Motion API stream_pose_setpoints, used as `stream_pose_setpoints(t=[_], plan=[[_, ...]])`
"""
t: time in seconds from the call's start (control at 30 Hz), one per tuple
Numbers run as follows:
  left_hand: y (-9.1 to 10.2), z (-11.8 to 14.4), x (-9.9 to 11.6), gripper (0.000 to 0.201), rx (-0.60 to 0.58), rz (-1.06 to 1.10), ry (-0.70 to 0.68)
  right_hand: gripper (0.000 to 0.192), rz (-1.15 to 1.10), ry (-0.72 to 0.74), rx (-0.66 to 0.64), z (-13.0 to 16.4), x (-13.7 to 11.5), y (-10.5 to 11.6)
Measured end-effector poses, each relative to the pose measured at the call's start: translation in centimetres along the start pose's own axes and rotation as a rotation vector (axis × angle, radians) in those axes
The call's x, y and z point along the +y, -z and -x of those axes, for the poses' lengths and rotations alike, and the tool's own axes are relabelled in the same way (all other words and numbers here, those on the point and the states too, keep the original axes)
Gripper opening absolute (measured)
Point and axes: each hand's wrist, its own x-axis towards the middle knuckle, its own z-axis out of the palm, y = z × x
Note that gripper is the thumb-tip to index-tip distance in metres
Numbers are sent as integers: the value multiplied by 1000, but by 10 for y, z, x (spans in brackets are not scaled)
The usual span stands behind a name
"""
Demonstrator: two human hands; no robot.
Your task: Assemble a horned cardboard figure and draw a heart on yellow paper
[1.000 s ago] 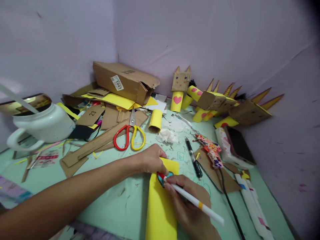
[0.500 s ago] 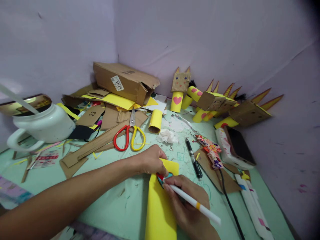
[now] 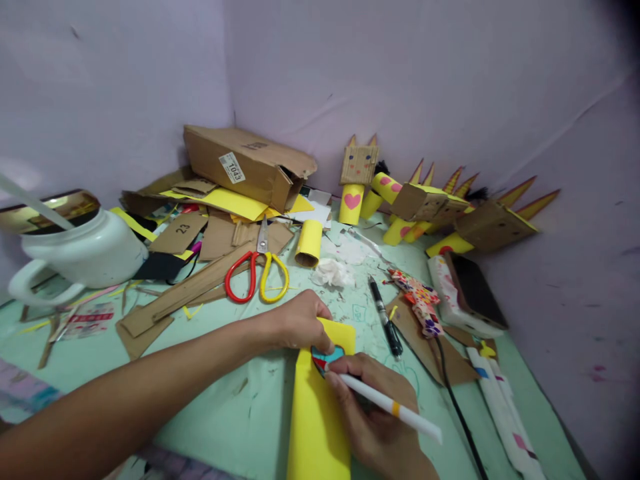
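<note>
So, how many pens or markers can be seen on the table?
2. A white pen is in the right hand, its tip at the yellow paper. A black marker lies on the table beyond that hand. The clutter may hide others.

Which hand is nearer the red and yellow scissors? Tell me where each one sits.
Left. The left hand presses the yellow paper just below the scissors; the right hand, holding the white pen, lies farther toward the person.

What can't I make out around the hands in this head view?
- Pen tip: hidden behind right hand fingers.
- Small coloured shape on the yellow sheet: partly covered by both hands; left hand pins it.
- Yellow sheet's near end: cut off by the bottom edge.
</note>
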Motion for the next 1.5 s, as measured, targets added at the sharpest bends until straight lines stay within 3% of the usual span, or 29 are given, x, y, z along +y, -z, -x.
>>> stream_pose_setpoints(t=[0.17, 0.53, 0.7, 0.97, 1.5], plan=[[0, 0, 0, 8, -7, 8, -2, 8, -8, -64, 17, -1, -2, 0], [-1, 0, -1, 10, 13, 20, -5, 15, 38, 96, 17, 1, 6, -3], [-1, 0, 0, 10, 9, 32, -10, 12, 0, 26, -23, 0, 1, -1], [-2, -1, -2, 9, 13, 33, 0, 13, 65, 68, -5, 2, 4, -2], [-1, 0, -1, 11, 0, 15, -9, 8, -18, -33, -42, 1, 1, 3]])
